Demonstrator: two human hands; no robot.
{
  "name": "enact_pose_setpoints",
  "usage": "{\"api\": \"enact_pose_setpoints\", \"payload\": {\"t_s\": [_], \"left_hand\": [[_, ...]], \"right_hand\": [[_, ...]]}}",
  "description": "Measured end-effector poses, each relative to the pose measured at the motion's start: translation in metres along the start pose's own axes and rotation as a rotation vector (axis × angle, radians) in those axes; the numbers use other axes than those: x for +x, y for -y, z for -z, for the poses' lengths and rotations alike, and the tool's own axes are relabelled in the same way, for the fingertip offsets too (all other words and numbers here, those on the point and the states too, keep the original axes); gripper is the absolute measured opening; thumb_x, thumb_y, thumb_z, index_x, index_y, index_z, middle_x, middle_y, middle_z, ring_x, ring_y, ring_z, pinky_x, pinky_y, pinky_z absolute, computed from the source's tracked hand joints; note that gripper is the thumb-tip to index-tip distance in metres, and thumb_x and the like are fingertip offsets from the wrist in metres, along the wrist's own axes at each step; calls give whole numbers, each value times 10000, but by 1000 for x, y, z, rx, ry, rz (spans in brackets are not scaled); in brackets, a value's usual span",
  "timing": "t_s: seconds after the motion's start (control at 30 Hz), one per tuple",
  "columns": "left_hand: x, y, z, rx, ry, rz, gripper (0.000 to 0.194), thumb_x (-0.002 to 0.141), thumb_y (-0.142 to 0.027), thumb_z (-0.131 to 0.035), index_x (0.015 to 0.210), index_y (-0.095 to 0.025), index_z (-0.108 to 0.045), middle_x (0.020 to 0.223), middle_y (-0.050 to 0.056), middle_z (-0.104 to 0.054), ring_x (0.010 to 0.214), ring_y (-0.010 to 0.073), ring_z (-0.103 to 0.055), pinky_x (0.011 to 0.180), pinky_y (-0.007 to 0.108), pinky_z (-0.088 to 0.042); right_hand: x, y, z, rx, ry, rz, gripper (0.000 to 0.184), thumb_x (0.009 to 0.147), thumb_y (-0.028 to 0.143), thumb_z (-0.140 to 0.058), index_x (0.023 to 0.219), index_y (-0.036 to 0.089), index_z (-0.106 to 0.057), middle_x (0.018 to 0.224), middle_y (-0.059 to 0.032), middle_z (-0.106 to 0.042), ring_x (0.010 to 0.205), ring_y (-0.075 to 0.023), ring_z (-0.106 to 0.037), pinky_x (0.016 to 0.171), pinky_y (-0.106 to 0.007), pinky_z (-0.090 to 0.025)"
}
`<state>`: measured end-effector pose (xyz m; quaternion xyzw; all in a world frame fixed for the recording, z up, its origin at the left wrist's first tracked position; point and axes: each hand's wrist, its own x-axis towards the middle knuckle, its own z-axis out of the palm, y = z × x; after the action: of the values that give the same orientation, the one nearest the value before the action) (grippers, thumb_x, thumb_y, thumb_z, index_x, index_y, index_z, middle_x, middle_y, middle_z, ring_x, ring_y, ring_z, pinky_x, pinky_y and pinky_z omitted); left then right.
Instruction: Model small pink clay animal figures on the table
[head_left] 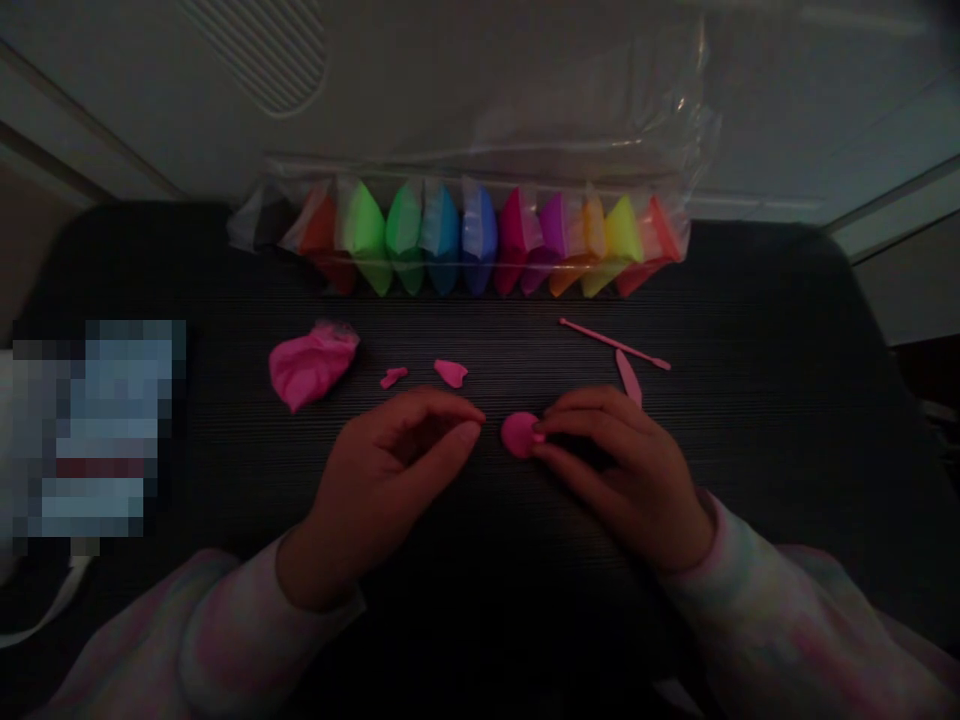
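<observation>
My right hand [611,465] pinches a small bit of pink modelling clay at the right edge of a flat round disc of pink clay [519,435]. The disc lies just left of those fingertips. To its left, my left hand [394,465] has thumb and forefinger brought together in a pinch, apart from the disc. Whether anything tiny is between them I cannot make out. Beyond the left hand lie a small pink clay scrap [394,377] and a larger, flatter pink piece [451,373]. A crumpled clear wrapper of pink clay [311,365] sits farther left.
A thin pink modelling stick [615,344] and a pink flat-bladed tool [628,375] lie beyond my right hand. Along the back of the dark table [225,450] stands a clear bag [480,270] of several coloured clay packets. A blurred-out object [112,400] is at the left.
</observation>
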<state>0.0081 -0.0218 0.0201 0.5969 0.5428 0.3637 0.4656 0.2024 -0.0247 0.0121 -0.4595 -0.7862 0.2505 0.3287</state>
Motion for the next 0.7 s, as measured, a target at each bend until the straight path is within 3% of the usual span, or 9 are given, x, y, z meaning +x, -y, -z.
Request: {"api": "enact_pose_setpoints", "payload": {"t_s": [0.17,0.3,0.53,0.7], "left_hand": [[1,6,12,377,-292,-288,281,751,-158,-573,1016,-246,-592,808,-21,-640,693,120,-594,657,260,-487],[10,13,24,594,-434,-435,179,753,-159,-567,917,-209,-620,751,-12,-621,706,132,-576,669,281,-456],[10,11,20,627,-353,-525,136,772,-138,-530,864,-192,-615,795,-3,-654,732,139,-592,709,281,-459],[11,12,19,597,-349,-479,125,792,-164,-514,858,-199,-614,793,-3,-658,711,133,-591,688,275,-464]], "right_hand": [[-2,4,-1,-102,-21,97,88,783,179,-601,858,136,-618,826,-58,-614,788,-151,-560,695,-303,-461],[-10,16,-9,-255,40,246,92,787,236,-606,861,190,-637,691,-3,-622,674,-145,-516,651,-329,-373],[-21,24,-24,-475,149,321,123,831,258,-550,875,207,-653,621,25,-600,660,-145,-469,655,-328,-301],[-23,23,-24,-508,175,313,162,842,273,-533,926,195,-648,658,11,-624,677,-152,-482,648,-328,-299]]}}
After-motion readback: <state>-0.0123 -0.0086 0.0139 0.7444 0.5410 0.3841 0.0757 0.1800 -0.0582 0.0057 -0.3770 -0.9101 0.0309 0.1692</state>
